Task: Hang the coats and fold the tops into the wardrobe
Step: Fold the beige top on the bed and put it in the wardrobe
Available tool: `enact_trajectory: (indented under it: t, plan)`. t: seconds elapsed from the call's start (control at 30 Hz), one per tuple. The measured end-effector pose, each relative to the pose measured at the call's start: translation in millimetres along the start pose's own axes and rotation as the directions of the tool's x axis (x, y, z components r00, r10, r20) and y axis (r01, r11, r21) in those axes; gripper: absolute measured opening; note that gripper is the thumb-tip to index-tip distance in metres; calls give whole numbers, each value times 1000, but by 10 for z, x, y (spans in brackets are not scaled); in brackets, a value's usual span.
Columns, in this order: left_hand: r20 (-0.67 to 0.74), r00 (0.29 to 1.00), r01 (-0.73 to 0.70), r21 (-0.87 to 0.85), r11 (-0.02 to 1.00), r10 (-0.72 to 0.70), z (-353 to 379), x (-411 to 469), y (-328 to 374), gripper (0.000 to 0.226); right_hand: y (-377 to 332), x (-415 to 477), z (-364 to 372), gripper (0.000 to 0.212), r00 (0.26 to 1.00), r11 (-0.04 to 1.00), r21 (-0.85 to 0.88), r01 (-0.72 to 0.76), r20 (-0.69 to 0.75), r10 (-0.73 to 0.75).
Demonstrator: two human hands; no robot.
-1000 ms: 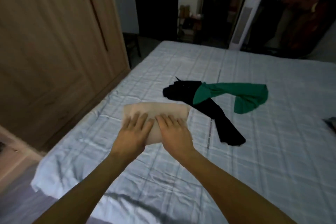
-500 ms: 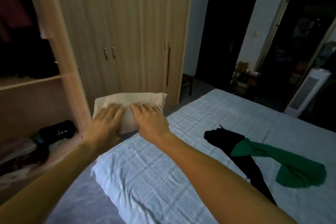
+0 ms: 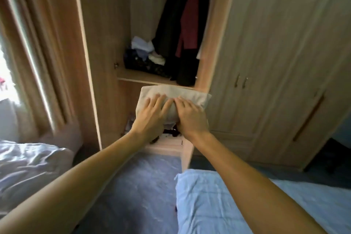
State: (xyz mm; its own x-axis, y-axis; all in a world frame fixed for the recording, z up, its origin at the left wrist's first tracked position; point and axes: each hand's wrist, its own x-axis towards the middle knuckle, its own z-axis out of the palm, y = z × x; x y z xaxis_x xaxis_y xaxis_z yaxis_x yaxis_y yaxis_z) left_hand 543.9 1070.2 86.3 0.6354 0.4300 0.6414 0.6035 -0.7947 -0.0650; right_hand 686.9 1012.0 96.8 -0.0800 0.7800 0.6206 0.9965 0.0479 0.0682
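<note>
The left hand (image 3: 150,115) and right hand (image 3: 190,117) hold a folded beige top (image 3: 171,95) between them, fingers spread flat on it, thumbs hidden beneath, before the open wardrobe (image 3: 106,43), below its shelf (image 3: 146,78).

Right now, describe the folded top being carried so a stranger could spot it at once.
Find the open wardrobe compartment left of the closed doors. Just below its shelf, the folded beige top is held by the left hand and right hand. It is pale and neatly folded, unlike the dark hanging coats.
</note>
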Motion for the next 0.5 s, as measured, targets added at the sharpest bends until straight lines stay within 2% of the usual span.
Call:
enact_trajectory:
  t: [0.13,0.3,0.4,0.5]
  plan:
    - [-1,998,55,56,997,-55,9,45,-505,71,-186,476,359,48,995,998,0,63,-71,-63]
    - [-21,999,48,129,991,-45,331,275,-1175,54,-230,1035,884,57,994,997,-48,62,-84,-66]
    - [-20,999,43,117,992,-41,647,517,-1592,64,-156,1439,1205,61,995,989,-138,48,-80,-60]
    - [-43,997,65,72,995,-63,922,823,-2000,72,-91,1942,1513,72,999,985,-169,24,-18,-27]
